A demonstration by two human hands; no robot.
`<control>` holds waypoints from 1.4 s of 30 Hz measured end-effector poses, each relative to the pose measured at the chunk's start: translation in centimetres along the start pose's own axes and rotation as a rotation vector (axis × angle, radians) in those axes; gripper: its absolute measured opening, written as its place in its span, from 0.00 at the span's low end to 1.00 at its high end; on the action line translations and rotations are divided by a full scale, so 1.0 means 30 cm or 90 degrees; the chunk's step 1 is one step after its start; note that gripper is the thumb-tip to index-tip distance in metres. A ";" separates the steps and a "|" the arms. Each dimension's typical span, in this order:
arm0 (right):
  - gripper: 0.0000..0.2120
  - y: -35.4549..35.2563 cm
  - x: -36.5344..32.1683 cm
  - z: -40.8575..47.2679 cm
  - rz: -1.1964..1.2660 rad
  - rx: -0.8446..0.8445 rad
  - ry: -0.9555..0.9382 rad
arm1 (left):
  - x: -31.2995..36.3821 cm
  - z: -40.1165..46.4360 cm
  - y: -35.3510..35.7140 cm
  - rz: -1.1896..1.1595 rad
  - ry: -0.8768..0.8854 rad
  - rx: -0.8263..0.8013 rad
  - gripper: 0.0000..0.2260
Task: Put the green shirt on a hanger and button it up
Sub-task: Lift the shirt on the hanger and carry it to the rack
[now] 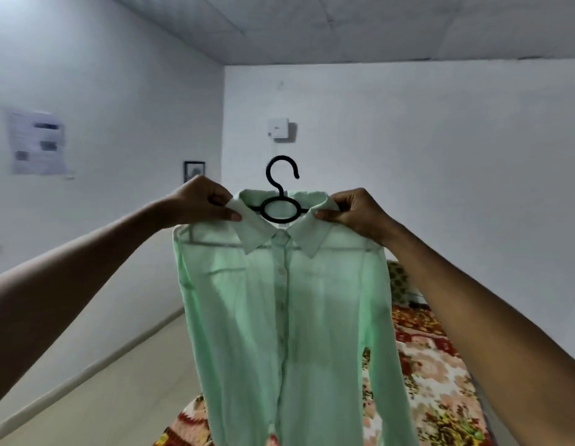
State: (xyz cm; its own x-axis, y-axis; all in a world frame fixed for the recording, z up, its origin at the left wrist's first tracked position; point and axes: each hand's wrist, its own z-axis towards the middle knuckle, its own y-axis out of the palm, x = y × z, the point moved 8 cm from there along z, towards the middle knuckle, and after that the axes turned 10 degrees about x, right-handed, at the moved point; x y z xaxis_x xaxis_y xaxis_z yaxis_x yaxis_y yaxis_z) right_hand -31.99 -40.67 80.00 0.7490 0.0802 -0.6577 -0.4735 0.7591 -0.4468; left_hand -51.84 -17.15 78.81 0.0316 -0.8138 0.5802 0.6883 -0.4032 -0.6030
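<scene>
At centre, held up at arm's length before a white room corner: 1 green shirt [289, 317], sheer pale mint, long-sleeved, mounted on 1 black hanger [281, 201]. Hanger hook stands upright above the collar; its oval ring shows in the neck opening, and the shoulder bar can be made out faintly through the cloth. Placket is closed down the front with a row of small buttons visible; whether the top collar button is fastened cannot be told. Sleeves hang straight at both sides. Hem runs off the lower edge.

Left hand [204, 201]: closed in a pinch on the shirt's collar at its left end, thumb under the fold. Forearm bare, extended from lower left.

Right hand [353, 212]: closed in a pinch on the collar's right end, thumb on the collar point. Forearm bare, extended from lower right.

Behind and below the shirt: 1 floral blanket [434, 365], red, cream and yellow, spread on a low surface at lower right.

On the walls: 1 paper notice [38, 143] at left, blurred; 1 small framed picture [194, 171] near the corner; 1 white wall box [278, 127] directly above the hanger hook. Pale floor [118, 397] at lower left.
</scene>
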 end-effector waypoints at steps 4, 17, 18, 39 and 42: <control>0.11 0.219 -0.138 0.006 0.051 -0.060 -0.031 | -0.038 -0.230 -0.235 -0.011 -0.066 0.023 0.10; 0.16 1.188 -1.025 -0.244 0.229 -0.278 -0.237 | 0.033 -1.355 -1.216 0.278 -0.219 0.269 0.14; 0.18 1.291 -1.138 -0.324 0.252 -0.308 -0.261 | 0.074 -1.513 -1.293 0.303 -0.242 0.287 0.10; 0.27 2.226 -3.113 -1.894 0.744 -0.742 -0.506 | 1.067 -3.582 -2.158 0.751 -0.673 0.704 0.12; 0.24 2.296 -3.362 -2.091 0.787 -0.780 -0.551 | 1.200 -3.777 -2.246 0.817 -0.720 0.744 0.11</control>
State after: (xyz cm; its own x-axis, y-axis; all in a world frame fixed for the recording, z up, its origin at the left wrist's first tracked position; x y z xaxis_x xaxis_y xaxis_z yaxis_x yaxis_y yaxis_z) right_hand -169.23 -37.00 77.52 -0.3906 0.6692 -0.6322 -0.5635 -0.7168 -0.4106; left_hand -179.19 -66.70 78.30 0.7818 0.3892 0.4872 -0.0631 0.8267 -0.5591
